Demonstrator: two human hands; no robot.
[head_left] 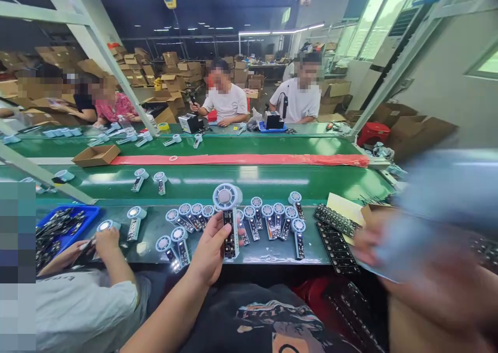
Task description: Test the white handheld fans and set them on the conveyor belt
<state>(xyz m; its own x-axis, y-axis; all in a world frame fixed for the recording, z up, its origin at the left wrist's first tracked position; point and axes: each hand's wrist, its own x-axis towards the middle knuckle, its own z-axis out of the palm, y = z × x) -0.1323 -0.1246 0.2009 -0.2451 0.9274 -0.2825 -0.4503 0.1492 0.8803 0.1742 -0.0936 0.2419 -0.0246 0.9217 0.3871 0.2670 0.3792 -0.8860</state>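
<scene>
My left hand holds a light blue handheld fan upright at the centre, its round head up and a dark circuit board showing along the handle. Several similar fans lie on the bench on both sides of it, boards showing. At the right, close to the camera, my right hand is smeared by motion, with a blurred light blue object at its fingers. Sheets of black circuit boards lie between the hands, nearer the right one.
A green conveyor with a red strip runs behind the bench. An open carton sits on it. At the left, a co-worker's hands hold a fan beside a blue tray of dark parts. People sit across the line.
</scene>
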